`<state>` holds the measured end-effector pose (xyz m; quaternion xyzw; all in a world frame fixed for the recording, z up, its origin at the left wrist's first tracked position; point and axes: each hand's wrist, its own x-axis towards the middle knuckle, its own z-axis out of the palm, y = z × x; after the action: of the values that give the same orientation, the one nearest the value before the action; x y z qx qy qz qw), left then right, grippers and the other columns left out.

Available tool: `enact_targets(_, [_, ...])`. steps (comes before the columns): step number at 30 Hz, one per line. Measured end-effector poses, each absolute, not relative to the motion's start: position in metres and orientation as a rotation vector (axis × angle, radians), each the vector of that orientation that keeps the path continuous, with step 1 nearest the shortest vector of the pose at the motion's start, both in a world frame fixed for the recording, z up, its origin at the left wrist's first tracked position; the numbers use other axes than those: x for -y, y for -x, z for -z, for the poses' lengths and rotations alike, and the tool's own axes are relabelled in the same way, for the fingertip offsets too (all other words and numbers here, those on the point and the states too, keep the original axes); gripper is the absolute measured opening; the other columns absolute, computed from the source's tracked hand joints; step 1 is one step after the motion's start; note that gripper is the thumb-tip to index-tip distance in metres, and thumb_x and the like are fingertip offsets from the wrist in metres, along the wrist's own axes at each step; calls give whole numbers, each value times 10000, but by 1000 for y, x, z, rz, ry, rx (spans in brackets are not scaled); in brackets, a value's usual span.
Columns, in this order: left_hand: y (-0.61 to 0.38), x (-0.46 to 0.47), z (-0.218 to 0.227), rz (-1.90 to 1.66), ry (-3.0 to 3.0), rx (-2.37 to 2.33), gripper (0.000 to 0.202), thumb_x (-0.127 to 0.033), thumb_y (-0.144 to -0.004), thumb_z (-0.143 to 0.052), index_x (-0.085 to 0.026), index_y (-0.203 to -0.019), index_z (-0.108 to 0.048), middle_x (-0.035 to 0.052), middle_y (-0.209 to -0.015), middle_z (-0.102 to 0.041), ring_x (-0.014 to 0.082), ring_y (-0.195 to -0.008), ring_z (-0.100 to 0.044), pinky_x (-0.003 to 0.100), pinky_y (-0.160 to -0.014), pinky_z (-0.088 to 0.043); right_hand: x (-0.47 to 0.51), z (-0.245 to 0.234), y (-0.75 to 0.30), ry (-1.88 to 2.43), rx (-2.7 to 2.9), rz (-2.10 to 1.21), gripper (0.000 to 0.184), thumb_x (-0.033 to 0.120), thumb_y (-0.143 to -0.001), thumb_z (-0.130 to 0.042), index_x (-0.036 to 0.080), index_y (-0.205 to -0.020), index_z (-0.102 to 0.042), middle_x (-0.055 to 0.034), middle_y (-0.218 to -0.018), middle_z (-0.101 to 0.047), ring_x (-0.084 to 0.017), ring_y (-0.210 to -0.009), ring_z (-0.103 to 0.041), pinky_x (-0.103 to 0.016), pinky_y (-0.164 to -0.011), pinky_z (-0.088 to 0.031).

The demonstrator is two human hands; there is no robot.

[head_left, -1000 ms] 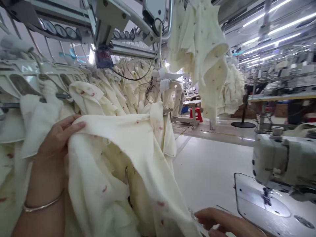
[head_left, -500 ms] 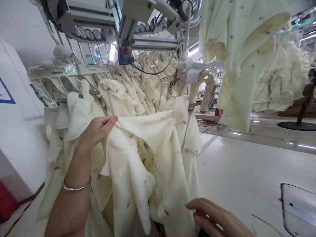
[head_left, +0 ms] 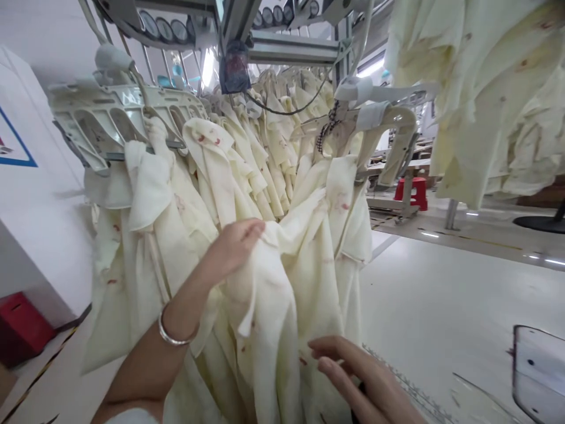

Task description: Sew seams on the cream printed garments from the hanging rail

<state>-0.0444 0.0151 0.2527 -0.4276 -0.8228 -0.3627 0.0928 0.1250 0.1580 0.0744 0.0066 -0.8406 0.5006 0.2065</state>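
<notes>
My left hand (head_left: 232, 247), a silver bangle on its wrist, is closed on a fold of a cream fabric piece (head_left: 282, 282) with small red marks. That piece hangs from a pale plastic clamp hanger (head_left: 388, 141) on the overhead rail. My right hand (head_left: 357, 377) is low in the view, fingers stretched out and apart, touching the lower part of the same fabric. Several more cream pieces (head_left: 247, 153) hang in a row behind it.
A second plastic hanger (head_left: 115, 118) holds cream cloth at the left. More cream cloth (head_left: 485, 88) hangs at the upper right. A white wall panel (head_left: 30, 194) and a red box (head_left: 22, 327) stand at the left, a red stool (head_left: 412, 191) beyond, a sewing machine bed (head_left: 538, 371) at lower right.
My left hand has moved right and down with the fabric fold, letting the cloth sag. My right hand has come up to the fabric. The view has turned left.
</notes>
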Motion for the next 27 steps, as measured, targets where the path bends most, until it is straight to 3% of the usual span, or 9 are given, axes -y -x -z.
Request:
enact_targets(3, [19,-42,-230,1357,1728,2716,405,-473,-883,-470,-167,-1092,-632,87,-983,-678,208,-908,-633,279,-709,-501,-134,-70,-108,8,2176,-1398,391,488,-873,-522,231,-1161,-586,-49,-1010,-664,-202,-853,-622,-279,-775,-506])
enact_targets(5, [13,-55,-228,1577,1985,2796,446,-480,-865,-513,-149,-1148,-610,130,-993,-682,224,-898,-657,283,-646,-534,-134,-61,-102,125,2002,-1591,382,464,-832,-573,199,-1106,-603,-57,-940,-663,-215,-818,-607,-297,-744,-502])
enact_targets(8, [28,-69,-235,1719,1851,2569,379,-411,-897,-485,-125,-1114,-605,136,-957,-690,208,-857,-677,280,-630,-557,-156,-47,-110,273,1677,-1979,257,438,-805,-594,195,-881,-631,-29,-811,-635,-204,-774,-588,-274,-682,-494])
enact_targets(12, [67,-82,-224,1539,1485,2587,266,-359,-889,-496,-129,-957,-611,101,-871,-694,172,-780,-676,221,-570,-524,-196,-29,-141,490,1178,-2297,257,435,-721,-690,198,-735,-589,20,-670,-555,-142,-595,-525,-216,-527,-450])
enact_targets(15, [79,-90,-192,1426,1539,2822,330,-413,-850,-528,-104,-782,-620,105,-743,-685,178,-669,-664,226,-508,-494,-218,-26,-163,704,971,-2182,351,411,-566,-816,204,-758,-608,32,-701,-565,-127,-616,-534,-183,-524,-445])
enact_targets(19, [69,-92,-154,1377,1598,2967,587,-597,-885,-301,-116,-720,-595,91,-650,-657,163,-586,-641,236,-508,-473,-237,-46,-180,882,926,-2085,503,368,-375,-888,227,-767,-606,46,-643,-567,-134,-586,-524,-184,-477,-420])
enact_targets(22, [57,-85,-140,1261,1711,3043,677,-642,-876,-215,-115,-709,-606,102,-652,-659,176,-587,-634,256,-526,-471,-248,-59,-187,999,915,-1979,571,322,-265,-872,227,-752,-589,47,-637,-573,-147,-607,-530,-192,-485,-422])
enact_targets(24, [46,-78,-131,1122,1862,3050,574,-619,-841,-376,-118,-737,-637,100,-726,-683,195,-661,-640,264,-569,-472,-253,-59,-189,1035,918,-1934,582,342,-272,-854,231,-775,-584,42,-661,-584,-157,-633,-537,-198,-496,-428])
enact_targets(27, [22,-67,-110,929,1991,2955,252,-378,-744,-614,-139,-809,-659,63,-816,-692,200,-759,-620,259,-660,-444,-252,-56,-186,1027,1129,-1782,488,465,-405,-795,224,-771,-579,16,-671,-578,-181,-643,-534,-237,-507,-433])
